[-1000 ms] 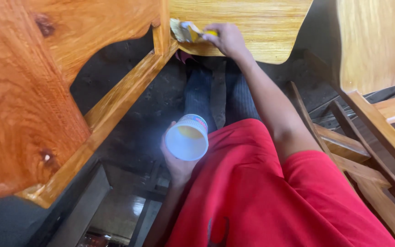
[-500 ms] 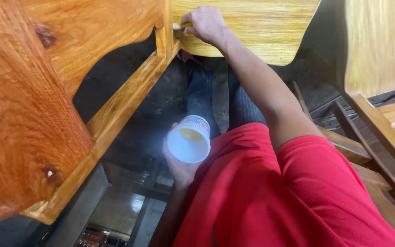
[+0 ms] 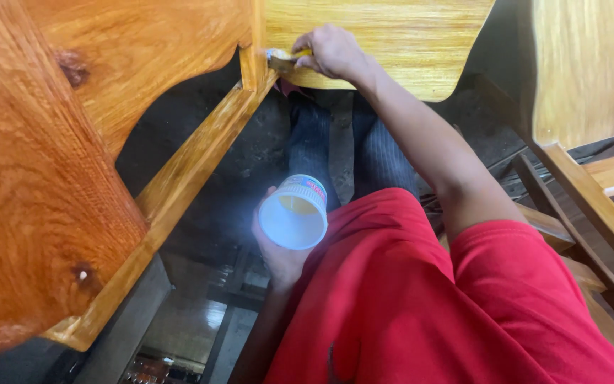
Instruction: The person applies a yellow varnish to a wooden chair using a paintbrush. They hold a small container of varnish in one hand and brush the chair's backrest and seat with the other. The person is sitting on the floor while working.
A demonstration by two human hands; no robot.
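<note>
Two hands are at work over varnished wood. Far up, the right hand (image 3: 335,51) is curled round a small brush (image 3: 282,58), fingers pinched on its yellow handle, with the pale bristle end laid against the joint where an upright post (image 3: 252,60) meets the slanting rail (image 3: 186,188). Its knuckles lie against the light yellow panel (image 3: 385,39) that spans the far middle. From there the bare forearm runs near and right, down to a red sleeve (image 3: 527,284).

Nearer, at the middle, the left hand (image 3: 278,252) grips a white cup (image 3: 294,212) from below, fingers wrapped round its side and closed on it. This cup tilts its open mouth toward the camera, and a little yellow liquid shows at the bottom. A coloured band rings the outside near the base. It hangs in the air just right of the rail, touching no wood, well apart from the brush.

Much of the left side is filled by a broad orange-brown board (image 3: 44,178) with dark knots and a wavy cut edge; the rail runs along under it, down to the near left. Between board and panel, dark ground shows, and two dark striped trouser legs (image 3: 342,149) reach away from the red cloth. More wooden frame (image 3: 591,206) stands at the right, with another pale panel above it.
</note>
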